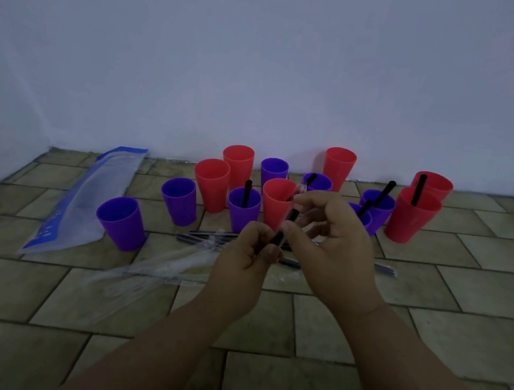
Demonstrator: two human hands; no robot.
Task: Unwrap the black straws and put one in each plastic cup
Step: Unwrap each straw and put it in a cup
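Note:
Both my hands hold one black straw (287, 222) in a clear wrapper, above the floor in front of the cups. My left hand (245, 255) grips its lower end. My right hand (329, 231) pinches the wrapper higher up, whose clear top end sticks out past the fingers. Several purple and red plastic cups stand behind. A purple cup (244, 209) holds a black straw (246, 192); so do a red cup (412, 214) and several others on the right. The purple cup (121, 222) at the near left holds none. Wrapped straws (203, 236) lie on the floor under my hands.
A blue and clear plastic bag (80, 202) lies flat at the left. Crumpled clear wrappers (157, 267) lie on the tiled floor (393, 328) left of my forearms. A white wall rises right behind the cups.

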